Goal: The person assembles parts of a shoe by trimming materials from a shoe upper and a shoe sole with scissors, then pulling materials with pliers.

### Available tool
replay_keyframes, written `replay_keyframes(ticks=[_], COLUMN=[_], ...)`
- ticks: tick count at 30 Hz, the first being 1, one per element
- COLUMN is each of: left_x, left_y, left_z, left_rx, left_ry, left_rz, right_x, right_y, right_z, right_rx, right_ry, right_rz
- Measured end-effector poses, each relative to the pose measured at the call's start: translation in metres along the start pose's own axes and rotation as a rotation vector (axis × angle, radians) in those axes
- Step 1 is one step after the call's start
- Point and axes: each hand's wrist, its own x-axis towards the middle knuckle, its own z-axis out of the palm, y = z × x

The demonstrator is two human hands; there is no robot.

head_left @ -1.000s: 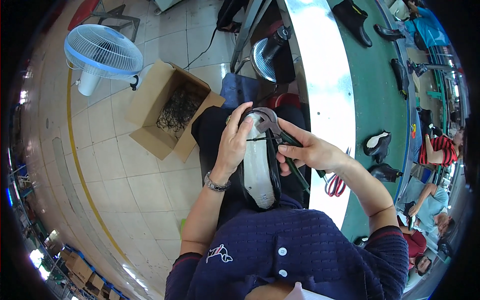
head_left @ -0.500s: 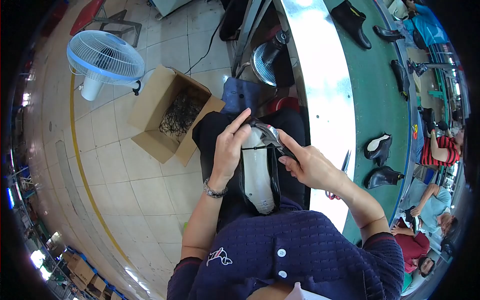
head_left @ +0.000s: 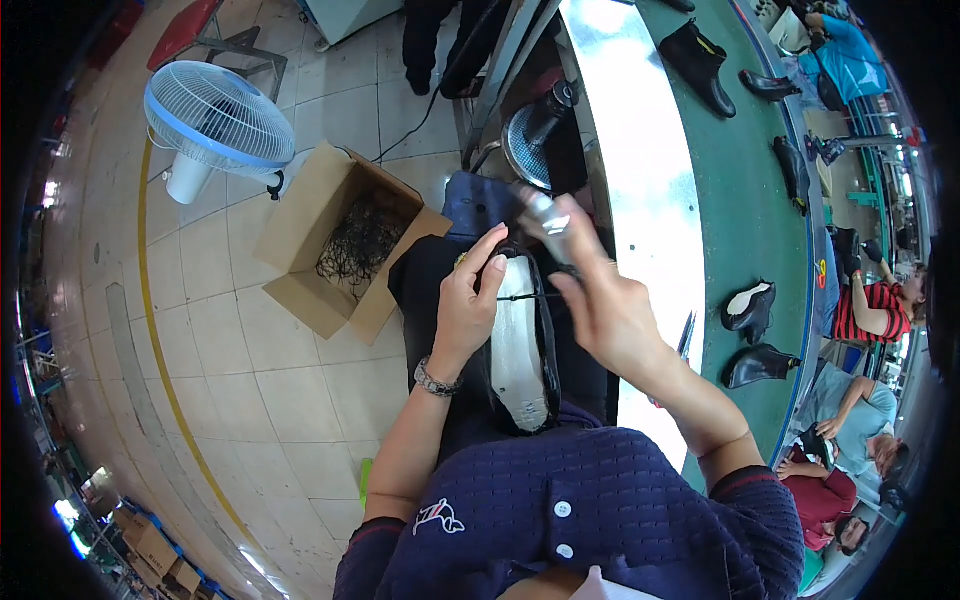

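Note:
A black shoe point(head_left: 518, 350) lies bottom up across my lap, its pale sole side showing and its black upper folded round the edge. A thin black cord point(head_left: 525, 297) crosses it. My left hand point(head_left: 469, 300) grips the shoe along its left side near the far end, thumb on the rim. In my right hand point(head_left: 612, 300) is a pair of pincers point(head_left: 547, 215) with a shiny metal head. Motion blurs them, and they are raised beyond the shoe's far end, apart from it. My right fingers are partly smeared.
An open cardboard box point(head_left: 300, 250) of tangled black cords stands on the floor, with a fan point(head_left: 215, 115) behind it. A metal-edged bench point(head_left: 655, 220) runs along my right. Black boots point(head_left: 762, 366) lie on its green belt point(head_left: 735, 215). Several people sit beyond.
My right hand has lifted the pincers up and away from the shoe's far end. My left hand keeps its grip on the shoe, slightly shifted.

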Motion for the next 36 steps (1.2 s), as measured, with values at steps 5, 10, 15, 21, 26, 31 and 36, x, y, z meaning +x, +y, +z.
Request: replay_keyframes(ticks=[5,10,15,21,26,31,36], left_x=[-0.001,0.002,0.0,0.005,-0.017,-0.04,-0.039], left_y=[-0.002,-0.003,-0.013,-0.011,-0.006,0.012,0.003], left_z=[-0.01,-0.008,-0.02,-0.015,-0.025,-0.012,0.01], left_rx=[-0.036,-0.011,-0.072,-0.14,-0.013,0.388,0.648], left_ry=[-0.035,-0.076,-0.134,-0.189,-0.151,0.099,0.203], left_rz=[-0.007,-0.01,-0.023,0.022,0.004,0.326,0.499], right_x=[0.013,-0.002,0.014,0.0,-0.023,-0.071,-0.148], right_y=[0.002,0.006,-0.005,0.016,0.043,0.16,0.19], right_z=[-0.004,0.019,-0.001,0.028,0.008,0.032,0.054], right_rx=[-0.221,-0.045,-0.333,-0.21,0.221,-0.249,-0.29], right_ry=[-0.345,0.033,-0.496,-0.335,-0.121,0.049,0.198], right_rz=[0.042,-0.048,0.022,0.097,0.452,0.77,0.621])
